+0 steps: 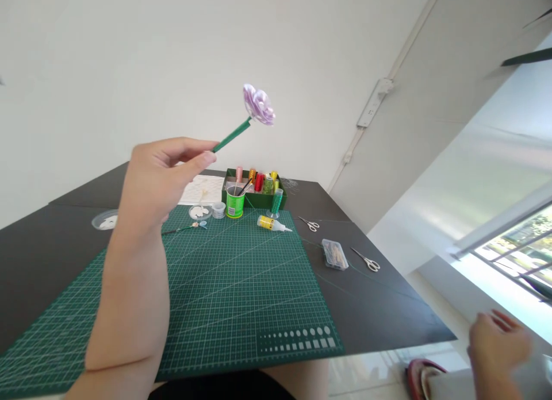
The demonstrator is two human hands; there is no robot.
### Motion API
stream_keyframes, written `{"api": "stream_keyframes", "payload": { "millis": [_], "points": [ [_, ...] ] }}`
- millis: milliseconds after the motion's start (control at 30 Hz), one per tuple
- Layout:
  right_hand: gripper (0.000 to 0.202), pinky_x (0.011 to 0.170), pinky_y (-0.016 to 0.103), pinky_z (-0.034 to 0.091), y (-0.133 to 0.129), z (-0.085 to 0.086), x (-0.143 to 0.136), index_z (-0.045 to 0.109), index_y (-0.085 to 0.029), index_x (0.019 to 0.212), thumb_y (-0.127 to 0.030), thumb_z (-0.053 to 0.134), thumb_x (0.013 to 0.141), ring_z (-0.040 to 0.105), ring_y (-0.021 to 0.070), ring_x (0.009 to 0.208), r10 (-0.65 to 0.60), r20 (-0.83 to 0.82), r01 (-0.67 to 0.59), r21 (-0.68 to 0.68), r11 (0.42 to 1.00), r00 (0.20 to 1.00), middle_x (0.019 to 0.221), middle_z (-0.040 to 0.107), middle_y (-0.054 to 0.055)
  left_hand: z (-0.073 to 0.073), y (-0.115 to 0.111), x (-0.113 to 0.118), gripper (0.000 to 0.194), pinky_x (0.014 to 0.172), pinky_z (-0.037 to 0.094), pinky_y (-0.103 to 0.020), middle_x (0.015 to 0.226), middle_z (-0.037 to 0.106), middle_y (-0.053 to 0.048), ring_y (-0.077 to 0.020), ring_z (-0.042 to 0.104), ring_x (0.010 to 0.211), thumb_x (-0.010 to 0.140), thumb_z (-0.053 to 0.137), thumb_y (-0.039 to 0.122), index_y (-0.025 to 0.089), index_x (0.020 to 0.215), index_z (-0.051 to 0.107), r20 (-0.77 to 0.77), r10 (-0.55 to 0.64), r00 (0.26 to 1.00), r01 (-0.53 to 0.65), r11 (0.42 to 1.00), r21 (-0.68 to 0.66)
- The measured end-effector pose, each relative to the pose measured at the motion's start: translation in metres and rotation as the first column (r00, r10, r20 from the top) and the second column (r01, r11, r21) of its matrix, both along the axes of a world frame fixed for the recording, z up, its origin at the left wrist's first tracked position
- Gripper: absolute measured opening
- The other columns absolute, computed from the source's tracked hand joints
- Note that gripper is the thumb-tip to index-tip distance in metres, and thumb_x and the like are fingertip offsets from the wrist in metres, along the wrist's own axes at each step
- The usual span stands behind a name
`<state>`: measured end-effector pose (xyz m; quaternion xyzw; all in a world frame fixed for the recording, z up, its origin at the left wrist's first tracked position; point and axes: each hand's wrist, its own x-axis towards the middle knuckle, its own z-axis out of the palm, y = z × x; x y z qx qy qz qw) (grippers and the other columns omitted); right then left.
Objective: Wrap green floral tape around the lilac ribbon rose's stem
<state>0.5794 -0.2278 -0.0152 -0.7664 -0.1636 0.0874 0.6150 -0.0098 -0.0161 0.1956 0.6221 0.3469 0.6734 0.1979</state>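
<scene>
Shows a white wall behind a dark surface, with a green cutting mat spread over part of it. Holds in the green box at the back several thread spools, pink, orange, red, green and yellow. Keeps brushes and sticks upright in a bright green tin in front of the box, near a small round tub and a shallow dish of white pieces. Has small pale items inside a clear case at right, between two pairs of scissors, and a yellow-labelled glue bottle on the mat. Grips in the left hand, thumb against fingers, the green stem of a lilac flower, raised above the mat and tilted right. Cannot tell, through blur, whether the right hand, beyond the surface's right edge, is open or closed
</scene>
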Motion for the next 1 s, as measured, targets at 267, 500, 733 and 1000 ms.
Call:
{"api": "stream_keyframes", "payload": {
  "millis": [267, 500, 733, 1000],
  "points": [
    [0.035, 0.101, 0.054, 0.052, 0.116, 0.124, -0.150, 0.072, -0.022, 0.106, -0.047, 0.060, 0.084, 0.069, 0.0324, 0.104, 0.211, 0.627, -0.289, 0.023, 0.957, 0.750, 0.106, 0.074, 0.012, -0.003, -0.008, 0.017, 0.018, 0.067, 0.058, -0.031, 0.088, 0.082, -0.001, -0.0199, 0.074, 0.076, 0.080, 0.080, 0.028, 0.030, 0.096, 0.085, -0.165, -0.172, 0.971, 0.158, 0.983, -0.098],
    [0.028, 0.115, 0.051, 0.045, 0.161, 0.176, -0.302, 0.070, -0.025, 0.122, -0.038, 0.058, 0.101, 0.062, 0.0258, 0.128, 0.739, 0.644, -0.928, -0.121, 0.353, 0.197, 0.132, 0.070, 0.003, -0.008, -0.014, 0.031, 0.016, 0.071, 0.061, -0.030, 0.098, 0.083, -0.002, -0.0200, 0.075, 0.082, 0.086, 0.076, 0.030, 0.029, 0.100, 0.085, -0.209, -0.243, 0.947, 0.231, 0.970, -0.080],
    [0.036, 0.110, 0.045, 0.050, 0.216, 0.179, -0.327, 0.066, -0.019, 0.133, -0.025, 0.041, 0.106, 0.065, 0.0211, 0.124, 0.847, 0.531, -0.974, -0.177, 0.143, 0.028, 0.135, 0.068, 0.003, -0.008, -0.008, 0.031, 0.017, 0.071, 0.060, -0.030, 0.096, 0.082, -0.001, -0.0195, 0.075, 0.082, 0.086, 0.074, 0.026, 0.029, 0.098, 0.085, -0.210, -0.158, 0.965, 0.145, 0.987, -0.074],
    [0.010, 0.096, 0.041, 0.053, 0.281, 0.071, -0.249, 0.075, -0.011, 0.096, -0.013, 0.067, 0.091, 0.071, 0.0257, 0.097, 0.950, 0.231, -0.536, -0.785, 0.311, 0.212, 0.098, 0.077, 0.011, -0.003, -0.010, 0.019, 0.016, 0.066, 0.059, -0.030, 0.089, 0.082, 0.000, -0.0202, 0.075, 0.077, 0.083, 0.076, 0.025, 0.030, 0.095, 0.086, -0.179, -0.074, 0.981, 0.067, 0.997, -0.043]
  ]
}}
